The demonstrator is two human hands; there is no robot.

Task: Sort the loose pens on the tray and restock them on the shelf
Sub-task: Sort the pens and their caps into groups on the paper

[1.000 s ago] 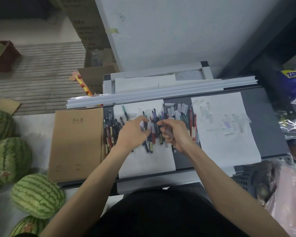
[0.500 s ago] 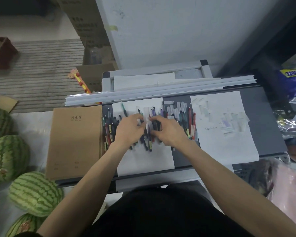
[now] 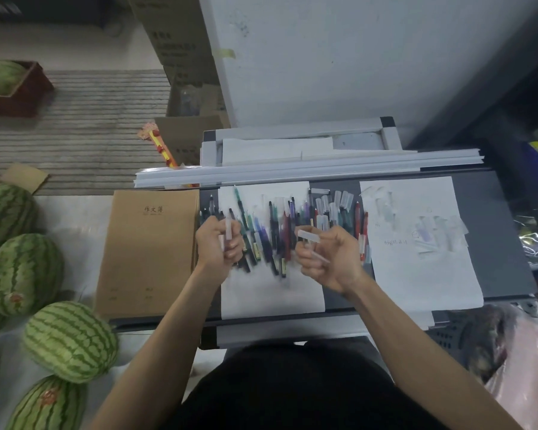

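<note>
from the head camera, a dark grey tray (image 3: 494, 243) runs across the middle, with two white paper sheets lying on it: one (image 3: 271, 293) under the pens and one (image 3: 416, 274) to the right carrying a scatter of clear pen caps (image 3: 432, 231). the loose pens (image 3: 280, 231) lie in a rough row, mostly upright in the picture, on the first sheet and the bare tray between the two sheets, between and behind the hands. a brown notebook (image 3: 149, 252) rests on the tray's left end, and long white strips (image 3: 308, 172) lie along its far edge. watermelons (image 3: 69, 339) sit on the floor at left, near a ribbed mat (image 3: 84, 125) and cardboard boxes (image 3: 174, 41); a pale wall panel (image 3: 339, 57) rises behind. the left hand (image 3: 219, 243) is curled closed around a pale translucent pen (image 3: 228, 231), held upright. the right hand (image 3: 326, 256) is closed too, pinching a clear cap (image 3: 308, 236) at the fingertips with a thin pale pen body (image 3: 319, 258) across the palm. the pen ends beneath both hands are hidden, the caps on the right sheet are blurred, and the bags at far right are cut off.
</note>
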